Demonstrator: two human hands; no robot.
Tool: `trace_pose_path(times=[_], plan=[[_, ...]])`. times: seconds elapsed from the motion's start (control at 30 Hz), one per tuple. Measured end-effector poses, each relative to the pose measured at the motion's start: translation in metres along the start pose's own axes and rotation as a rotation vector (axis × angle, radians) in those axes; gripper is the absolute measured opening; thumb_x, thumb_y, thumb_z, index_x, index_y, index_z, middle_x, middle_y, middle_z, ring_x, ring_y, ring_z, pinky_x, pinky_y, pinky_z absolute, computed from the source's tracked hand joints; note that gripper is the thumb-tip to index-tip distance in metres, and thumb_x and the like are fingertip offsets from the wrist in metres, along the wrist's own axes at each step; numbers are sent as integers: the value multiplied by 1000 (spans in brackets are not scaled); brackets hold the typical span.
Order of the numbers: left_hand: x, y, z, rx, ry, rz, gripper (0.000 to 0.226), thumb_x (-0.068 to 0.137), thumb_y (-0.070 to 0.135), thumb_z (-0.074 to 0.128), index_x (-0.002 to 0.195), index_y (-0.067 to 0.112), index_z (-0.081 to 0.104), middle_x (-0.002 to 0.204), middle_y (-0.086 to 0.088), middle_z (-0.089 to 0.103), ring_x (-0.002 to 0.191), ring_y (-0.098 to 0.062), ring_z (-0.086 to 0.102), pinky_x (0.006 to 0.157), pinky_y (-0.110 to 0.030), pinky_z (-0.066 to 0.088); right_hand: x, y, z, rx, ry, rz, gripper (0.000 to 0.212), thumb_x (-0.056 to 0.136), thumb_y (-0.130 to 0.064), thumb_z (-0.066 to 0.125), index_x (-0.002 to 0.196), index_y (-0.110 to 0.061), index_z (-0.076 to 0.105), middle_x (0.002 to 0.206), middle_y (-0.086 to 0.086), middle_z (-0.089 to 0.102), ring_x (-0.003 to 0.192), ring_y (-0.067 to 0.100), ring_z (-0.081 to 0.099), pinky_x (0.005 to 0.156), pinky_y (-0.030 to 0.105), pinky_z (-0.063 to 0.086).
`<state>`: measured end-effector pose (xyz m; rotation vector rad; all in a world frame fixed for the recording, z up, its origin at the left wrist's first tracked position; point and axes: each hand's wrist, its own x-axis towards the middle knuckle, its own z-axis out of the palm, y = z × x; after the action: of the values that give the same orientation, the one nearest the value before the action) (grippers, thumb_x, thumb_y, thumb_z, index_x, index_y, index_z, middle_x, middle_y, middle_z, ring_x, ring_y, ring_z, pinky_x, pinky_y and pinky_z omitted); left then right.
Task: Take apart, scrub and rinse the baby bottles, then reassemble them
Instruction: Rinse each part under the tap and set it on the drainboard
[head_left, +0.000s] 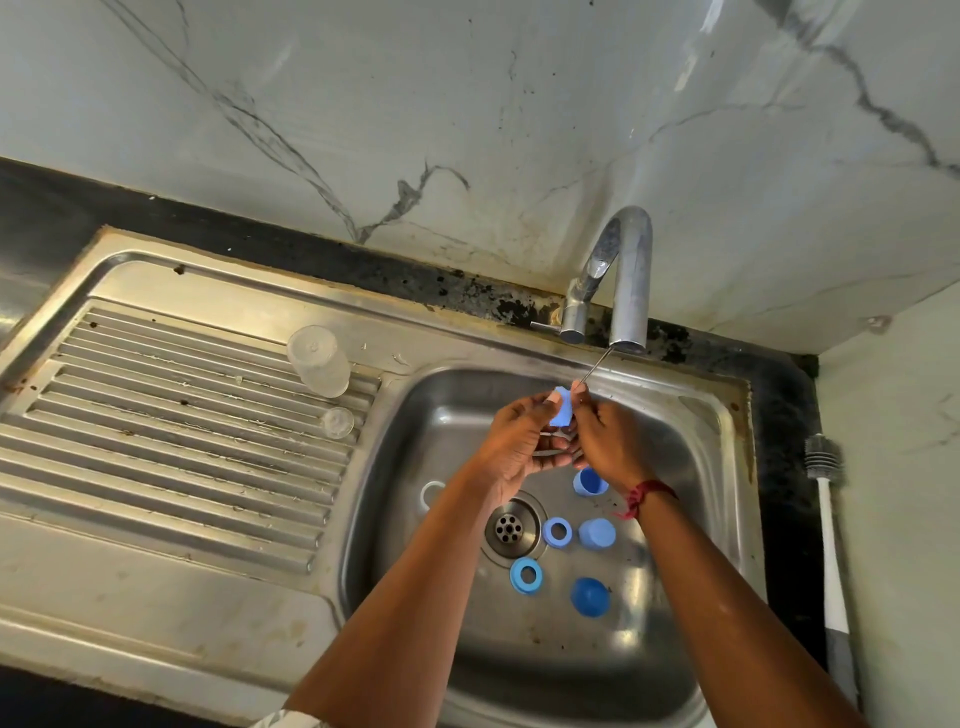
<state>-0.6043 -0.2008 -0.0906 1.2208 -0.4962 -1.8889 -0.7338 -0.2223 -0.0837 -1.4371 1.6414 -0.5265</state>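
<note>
Now, just below the tap (631, 280): left hand (511, 441) pinches the blue insert (562, 413); right hand (605, 441) pinches a thin brush (595, 369) beside it; caps (596, 533) lie farther below the tap. Risk, I judge: wet fingers slip; insert drops.

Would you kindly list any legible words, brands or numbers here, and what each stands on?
No text is legible.
The small blue part in the left hand, thin rod in the right hand, blue cap, clear bottle, tap and bottle brush show no print.
</note>
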Motion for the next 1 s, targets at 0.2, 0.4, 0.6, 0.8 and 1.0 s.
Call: trace_pose_path(times=[0.2,0.4,0.6,0.8,1.0], plan=[[3,4,5,58,163,-19,49,95,52,59,114,7,65,77,-2,69,72,-16,66,70,-31,56,0,10,0,199,-115,-83,52,95,-9,61,141,-30,49,123,-1,65,111,14,64,92,33,55],[4,8,8,143,267,-33,67,95,63,48,99,0,72,62,-2,63,56,-13,58,62,-28,52,-4,5,-2,192,-6,-142,36,82,-14,78,114,-20,65,96,-8,71,84,-1,67,75,19,56],[2,9,10,129,257,-22,42,100,47,53,89,10,69,74,-6,67,65,-16,63,61,-29,51,-1,7,-1,103,198,-189,33,74,-21,86,100,-21,66,98,-6,67,90,6,64,73,8,48],[-1,8,9,135,251,35,9,98,6,56,96,12,63,78,-4,65,62,-12,57,56,-24,44,2,10,-3,14,288,-236,54,74,-10,85,123,-12,64,114,3,64,101,16,62,87,23,54],[-5,9,12,194,151,50,18,100,8,54,113,12,67,81,1,68,69,-7,62,68,-26,46,1,10,-1,-8,266,-267,43,72,-4,85,111,-12,68,107,1,63,94,19,64,81,18,53]])
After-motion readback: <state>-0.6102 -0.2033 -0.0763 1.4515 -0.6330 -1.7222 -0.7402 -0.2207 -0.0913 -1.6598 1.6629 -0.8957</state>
